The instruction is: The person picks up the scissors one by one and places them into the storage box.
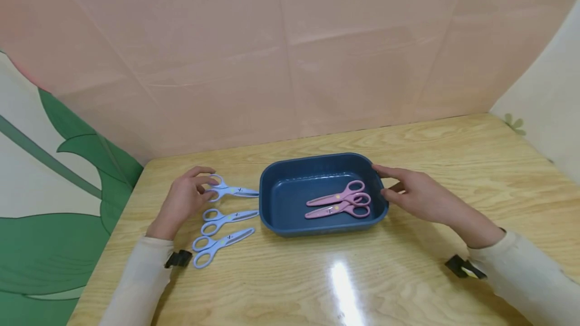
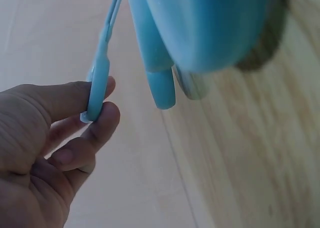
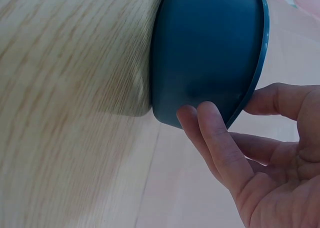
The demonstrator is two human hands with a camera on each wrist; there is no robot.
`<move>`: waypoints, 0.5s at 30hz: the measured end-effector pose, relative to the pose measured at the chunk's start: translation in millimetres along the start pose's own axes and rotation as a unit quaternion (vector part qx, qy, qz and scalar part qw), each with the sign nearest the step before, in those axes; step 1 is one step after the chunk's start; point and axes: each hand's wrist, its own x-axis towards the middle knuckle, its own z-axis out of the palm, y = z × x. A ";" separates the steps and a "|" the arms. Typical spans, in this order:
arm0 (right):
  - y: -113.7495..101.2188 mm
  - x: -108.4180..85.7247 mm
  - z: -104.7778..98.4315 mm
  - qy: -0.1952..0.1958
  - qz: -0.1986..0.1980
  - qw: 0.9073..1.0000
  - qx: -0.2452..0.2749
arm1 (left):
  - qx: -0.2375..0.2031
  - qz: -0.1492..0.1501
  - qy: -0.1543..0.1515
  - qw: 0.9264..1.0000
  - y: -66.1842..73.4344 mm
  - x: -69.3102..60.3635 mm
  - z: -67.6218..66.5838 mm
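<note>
In the head view, a dark blue plastic bin (image 1: 290,190) sits on the table, and two pairs of pink scissors (image 1: 337,197) lie inside it. My left hand (image 1: 186,197) pinches the handle of the farthest light blue scissors (image 1: 235,191). That handle (image 2: 99,85) is also between thumb and fingers in the left wrist view. Two more light blue scissors, a middle pair (image 1: 226,218) and a near pair (image 1: 222,245), lie below it, left of the bin. My right hand (image 1: 412,192) holds the bin's right end, with some fingertips (image 3: 207,113) against the outer wall.
The wood-grain table (image 1: 290,275) meets a pinkish-beige covered wall (image 1: 290,64) at the back. A white wall (image 1: 553,94) stands to the right. Green leaf pictures (image 1: 50,245) fill the left side.
</note>
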 end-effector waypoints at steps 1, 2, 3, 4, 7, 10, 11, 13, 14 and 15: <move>-0.3 0.1 0.0 0.000 0.001 1.000 0.000 | 0.003 0.007 0.005 1.000 0.2 0.1 -0.1; -0.4 0.1 -0.1 0.001 0.001 1.000 0.000 | 0.007 0.013 0.010 1.000 0.2 0.1 -0.1; -0.5 0.1 -0.3 0.001 0.004 1.000 -0.002 | 0.009 0.019 0.015 1.000 0.5 0.1 -0.3; -0.5 0.0 -0.6 0.001 0.006 1.000 -0.003 | 0.012 0.024 0.020 0.999 0.9 0.2 -0.7; -0.5 -0.1 -0.9 0.002 0.012 1.000 -0.006 | 0.018 0.034 0.036 0.999 1.6 0.4 -1.0; -0.2 -0.1 -0.5 0.003 0.009 1.000 -0.006 | 0.023 0.041 0.048 0.998 2.4 0.2 -1.1; 0.1 -0.1 -0.5 0.003 0.008 1.000 -0.007 | 0.024 0.043 0.050 0.998 2.5 0.2 -1.0; 0.7 0.0 -0.3 0.001 0.007 1.000 -0.006 | 0.027 0.048 0.052 0.997 2.8 -0.2 -1.2; 0.8 -0.1 -0.6 0.001 0.009 1.000 -0.007 | 0.029 0.051 0.052 0.997 2.9 -0.4 -1.2; 0.7 -0.3 -0.9 0.001 0.010 1.000 -0.007 | 0.030 0.054 0.052 0.997 2.9 -0.6 -1.2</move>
